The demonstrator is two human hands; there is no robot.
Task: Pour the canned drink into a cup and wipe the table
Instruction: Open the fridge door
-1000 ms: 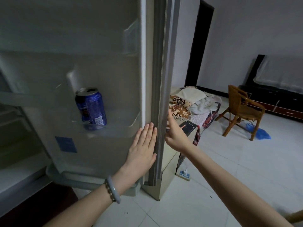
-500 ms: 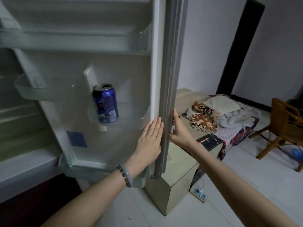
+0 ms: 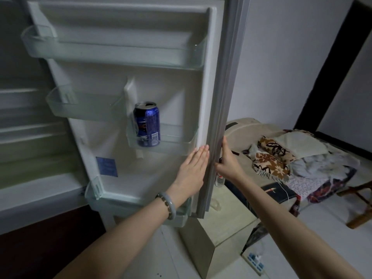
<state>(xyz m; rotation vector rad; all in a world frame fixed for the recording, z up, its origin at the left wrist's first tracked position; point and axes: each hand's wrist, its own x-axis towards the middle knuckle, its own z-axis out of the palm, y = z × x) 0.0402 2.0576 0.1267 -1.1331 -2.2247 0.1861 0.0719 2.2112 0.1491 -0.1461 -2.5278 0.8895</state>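
Observation:
A blue drink can (image 3: 147,124) stands upright in a clear door shelf (image 3: 177,141) of the open fridge door (image 3: 167,93). My left hand (image 3: 193,168) lies flat, fingers together, on the door's inner side just right of and below the can. My right hand (image 3: 227,162) grips the door's outer edge from the other side. No cup or cloth is in view.
The fridge interior with bare shelves (image 3: 26,127) is at the left. Behind the door stands a beige cabinet (image 3: 231,222) with folded blankets (image 3: 285,158) on top. A wooden chair (image 3: 360,200) and a power strip (image 3: 254,258) are on the tiled floor at the right.
The door has swung wider open and the view has turned left and up. Both hands have stayed on the door edge. The can has not moved in its shelf.

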